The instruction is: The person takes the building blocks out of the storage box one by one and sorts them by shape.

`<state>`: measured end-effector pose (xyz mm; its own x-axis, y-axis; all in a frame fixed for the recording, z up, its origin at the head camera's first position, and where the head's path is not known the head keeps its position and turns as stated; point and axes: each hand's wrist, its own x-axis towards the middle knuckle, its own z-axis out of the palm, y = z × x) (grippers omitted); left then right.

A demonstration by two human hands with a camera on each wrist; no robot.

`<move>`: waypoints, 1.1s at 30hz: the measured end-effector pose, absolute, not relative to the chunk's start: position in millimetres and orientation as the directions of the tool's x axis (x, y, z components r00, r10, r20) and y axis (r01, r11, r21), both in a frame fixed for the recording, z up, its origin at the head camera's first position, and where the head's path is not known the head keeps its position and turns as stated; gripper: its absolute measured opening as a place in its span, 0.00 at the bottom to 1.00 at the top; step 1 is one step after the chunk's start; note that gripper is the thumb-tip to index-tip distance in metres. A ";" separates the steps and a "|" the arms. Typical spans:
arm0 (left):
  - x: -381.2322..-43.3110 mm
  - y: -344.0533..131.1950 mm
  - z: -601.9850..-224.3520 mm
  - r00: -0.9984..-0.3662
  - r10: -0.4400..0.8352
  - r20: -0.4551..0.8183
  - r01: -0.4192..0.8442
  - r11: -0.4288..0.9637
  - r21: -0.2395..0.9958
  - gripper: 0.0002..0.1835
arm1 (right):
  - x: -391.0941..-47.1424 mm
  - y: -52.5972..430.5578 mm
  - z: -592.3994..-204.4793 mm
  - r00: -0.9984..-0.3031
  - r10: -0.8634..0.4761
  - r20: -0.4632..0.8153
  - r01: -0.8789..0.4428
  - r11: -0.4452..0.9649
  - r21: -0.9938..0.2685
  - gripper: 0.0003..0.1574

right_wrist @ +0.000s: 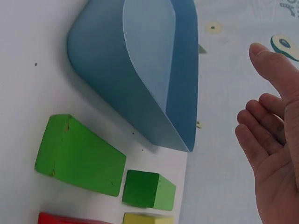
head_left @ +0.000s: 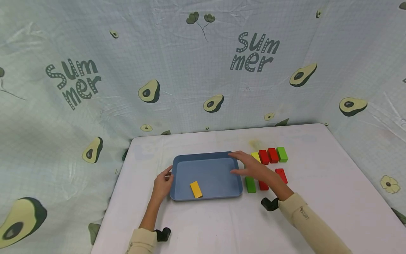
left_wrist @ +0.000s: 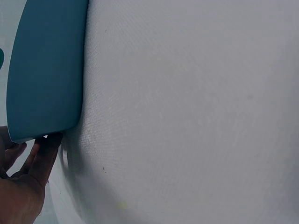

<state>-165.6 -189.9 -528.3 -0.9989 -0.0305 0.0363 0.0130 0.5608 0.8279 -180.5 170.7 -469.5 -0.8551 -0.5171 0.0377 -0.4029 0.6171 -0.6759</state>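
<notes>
A blue-grey rectangular tray (head_left: pixel 219 176) lies on the table, and one orange-yellow block (head_left: pixel 196 189) rests inside it near the front. At the tray's left end is my left hand (head_left: pixel 162 184); in the left wrist view its fingers (left_wrist: pixel 46 151) touch the outer end wall, without visibly wrapping the rim. My right hand (head_left: pixel 252 167) hovers by the tray's right edge, thumb and fingers spread apart with nothing between them. It partly covers the blocks behind it. In the right wrist view, the palm (right_wrist: pixel 278 182) is apart from the tray's wall (right_wrist: pixel 107 74).
Right of the tray stand several blocks: a green block (head_left: pixel 250 184), red blocks (head_left: pixel 272 155), a yellow block (head_left: pixel 255 157) and a light green block (head_left: pixel 282 154). Another red block (head_left: pixel 281 175) sits beside my right forearm. A printed cloth (head_left: pixel 184 70) hangs behind the table.
</notes>
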 end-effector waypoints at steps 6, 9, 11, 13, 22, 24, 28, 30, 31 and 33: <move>-165.8 -190.4 -530.4 -0.999 -0.038 0.025 -0.001 0.566 0.824 0.24 | -180.7 159.6 -474.0 -0.835 -0.550 0.037 -0.446 0.635 -0.630 0.41; -165.8 -190.8 -531.7 -0.999 -0.037 0.025 -0.001 0.564 0.826 0.24 | -180.7 153.3 -476.1 -0.824 -0.566 0.033 -0.461 0.635 -0.620 0.40; -165.5 -191.3 -531.9 -0.999 -0.036 0.027 0.002 0.563 0.826 0.24 | -180.5 149.2 -478.7 -0.820 -0.571 0.032 -0.465 0.634 -0.617 0.39; -165.3 -191.6 -531.6 -0.999 -0.033 0.030 0.006 0.563 0.826 0.24 | -180.2 145.2 -480.7 -0.813 -0.581 0.038 -0.479 0.631 -0.610 0.39; -165.7 -191.4 -529.3 -0.999 -0.033 0.025 0.002 0.555 0.832 0.24 | -177.5 129.4 -488.7 -0.781 -0.624 0.034 -0.518 0.615 -0.594 0.40; -166.1 -191.6 -529.3 -0.999 -0.034 0.026 0.003 0.553 0.833 0.24 | -177.8 125.6 -490.7 -0.774 -0.632 0.031 -0.521 0.609 -0.599 0.41; -166.0 -191.7 -529.3 -0.999 -0.036 0.032 0.007 0.550 0.835 0.24 | -178.7 116.4 -494.0 -0.752 -0.658 0.031 -0.538 0.587 -0.604 0.42; -165.8 -191.4 -529.3 -0.999 -0.039 0.033 0.006 0.547 0.837 0.23 | -179.2 111.4 -495.3 -0.741 -0.671 0.027 -0.548 0.580 -0.603 0.43; -165.8 -191.3 -529.4 -0.999 -0.039 0.033 0.006 0.546 0.838 0.23 | -179.5 109.0 -496.2 -0.735 -0.678 0.024 -0.554 0.579 -0.599 0.43; -165.5 -190.9 -529.3 -0.999 -0.034 0.032 0.008 0.540 0.841 0.23 | -179.9 104.9 -497.4 -0.728 -0.685 0.015 -0.557 0.579 -0.595 0.43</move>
